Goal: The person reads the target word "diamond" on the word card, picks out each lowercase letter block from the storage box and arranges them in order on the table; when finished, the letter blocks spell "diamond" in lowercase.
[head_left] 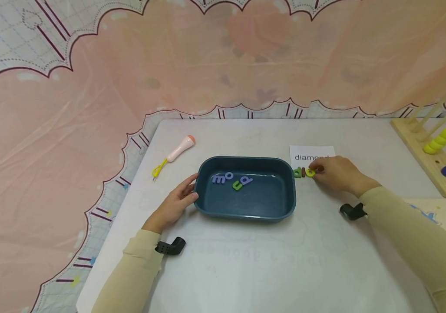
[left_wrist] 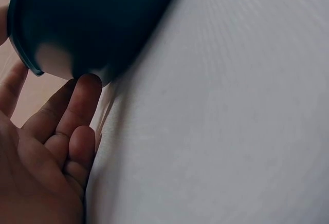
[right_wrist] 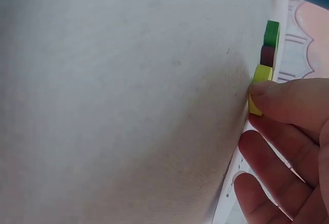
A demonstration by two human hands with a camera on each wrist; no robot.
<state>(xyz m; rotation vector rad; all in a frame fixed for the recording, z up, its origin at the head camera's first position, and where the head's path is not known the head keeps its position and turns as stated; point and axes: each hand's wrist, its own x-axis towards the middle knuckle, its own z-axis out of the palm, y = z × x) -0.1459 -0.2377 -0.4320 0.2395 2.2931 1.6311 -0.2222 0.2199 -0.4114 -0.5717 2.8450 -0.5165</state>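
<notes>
In the head view a dark blue plastic tray [head_left: 246,208] stands mid-table, holding a purple letter m [head_left: 218,179], a purple o [head_left: 229,175], a purple d [head_left: 246,180] and a green u- or n-shaped letter [head_left: 237,185]. My left hand [head_left: 173,206] holds the tray's left end, thumb at the rim and fingers against the outer wall. To the right of the tray my right hand [head_left: 336,174] pinches a rounded yellow letter [right_wrist: 261,75] between thumb and finger, its shape partly covered. Beside it lie a green letter d [head_left: 297,172] and a dark red letter i [head_left: 303,172].
Behind the letters lies a white card [head_left: 305,150] printed "diamond", partly covered by my right hand. A pink and yellow pen-like tool [head_left: 177,151] lies at the back left. At the right stands a wooden bead rack [head_left: 422,161], with a picture board [head_left: 441,213] in front.
</notes>
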